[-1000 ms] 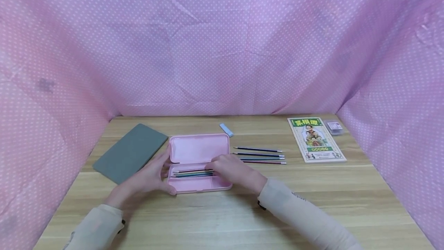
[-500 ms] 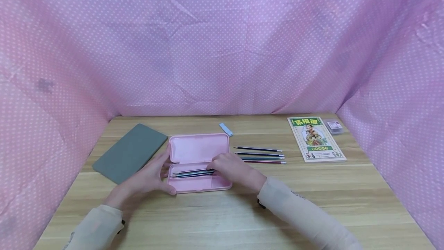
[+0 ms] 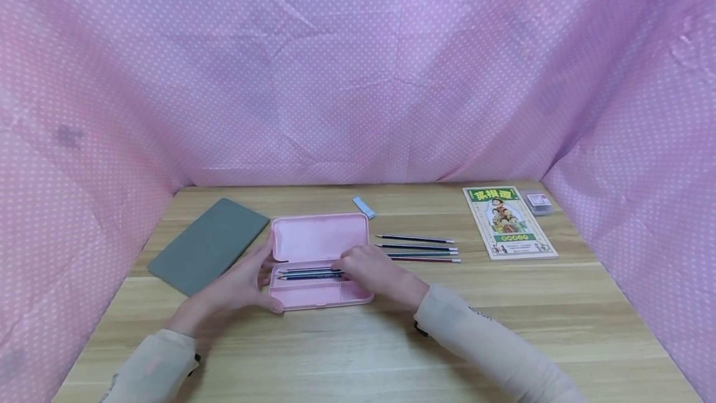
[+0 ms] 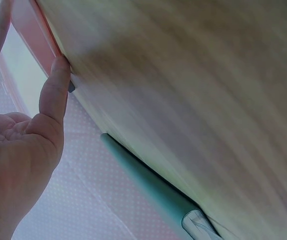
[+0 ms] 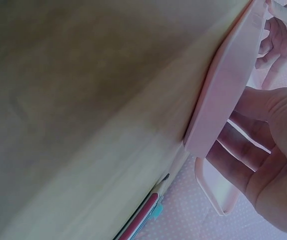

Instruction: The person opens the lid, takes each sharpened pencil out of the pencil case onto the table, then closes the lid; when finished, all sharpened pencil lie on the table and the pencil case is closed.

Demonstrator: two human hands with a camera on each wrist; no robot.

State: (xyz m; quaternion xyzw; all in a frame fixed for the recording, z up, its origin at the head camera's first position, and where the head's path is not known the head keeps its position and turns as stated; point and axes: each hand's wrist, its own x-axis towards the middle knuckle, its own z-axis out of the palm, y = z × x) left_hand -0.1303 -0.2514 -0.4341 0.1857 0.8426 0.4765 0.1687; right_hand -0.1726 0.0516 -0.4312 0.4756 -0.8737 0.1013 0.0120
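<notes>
In the head view a pink pencil case (image 3: 304, 298) lies with its lid (image 3: 321, 238) raised toward the back. My left hand (image 3: 240, 282) holds the case's left end, thumb at the front corner and fingers around toward the hinge. Several pencils (image 3: 307, 275) lie together in the long rear compartment, tips pointing left. My right hand (image 3: 371, 269) reaches over the right end and grips their right ends, which its fingers hide. In the right wrist view its fingers (image 5: 236, 167) dip behind the case wall (image 5: 223, 95).
Right of the case several more pencils (image 3: 416, 239) lie side by side on the wooden table (image 3: 358, 353). A blue-white strip (image 3: 364, 207) lies behind the lid. A grey-green notebook (image 3: 209, 244) is at left; a booklet (image 3: 509, 222) and small clear box (image 3: 539, 203) are at right.
The pencils in the case have shifted and rolled into a tighter bunch under my right fingers, showing darker sides now. The left hand and the case have stayed in place.
</notes>
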